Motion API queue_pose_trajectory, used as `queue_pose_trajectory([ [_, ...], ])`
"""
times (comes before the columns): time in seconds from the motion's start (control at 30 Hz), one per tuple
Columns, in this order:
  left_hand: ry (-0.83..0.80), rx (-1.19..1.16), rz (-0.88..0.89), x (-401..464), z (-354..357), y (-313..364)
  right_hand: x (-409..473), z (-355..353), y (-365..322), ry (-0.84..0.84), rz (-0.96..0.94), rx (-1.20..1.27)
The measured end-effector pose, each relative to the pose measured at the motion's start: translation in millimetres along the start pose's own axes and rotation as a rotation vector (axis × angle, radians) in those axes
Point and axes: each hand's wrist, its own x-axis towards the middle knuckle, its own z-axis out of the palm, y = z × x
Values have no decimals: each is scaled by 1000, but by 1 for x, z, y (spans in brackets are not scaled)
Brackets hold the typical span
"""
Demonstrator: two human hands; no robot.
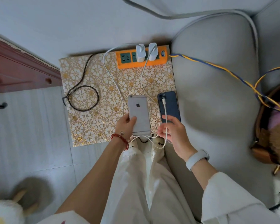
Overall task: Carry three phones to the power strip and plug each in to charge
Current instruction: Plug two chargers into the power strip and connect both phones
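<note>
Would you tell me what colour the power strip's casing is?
Orange, with dark green socket faces; the power strip shows clearly in the head view.

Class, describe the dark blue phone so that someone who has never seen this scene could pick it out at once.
Find the floral gold mat on the floor, with the orange power strip along its far edge. At the mat's near right corner, beside the grey cushion, lies the dark blue phone. Unlike the silver phone gripped by the left hand, it is dark and lies flat.

Grey sofa (217,88), coiled black cable (83,96)
</note>
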Motion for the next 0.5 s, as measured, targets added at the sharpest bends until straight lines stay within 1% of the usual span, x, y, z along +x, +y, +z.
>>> queue_pose_trajectory([
  [0.1, 60, -168, -27, -8, -14, 8, -21, 3, -10, 22, -141, -212],
  [0.17, 88, -250, -26, -13, -22, 17, -33, 13, -16, -14, -195, -257],
  [0.3, 100, -417, -38, -24, -35, 35, -48, 36, -21, -163, -212, -321],
  [0.43, 122, -516, -19, -32, -43, 45, -54, 51, -17, -149, -315, -498],
  [0.5, 133, -552, -12, -35, -47, 47, -57, 56, -14, -164, -353, -529],
])
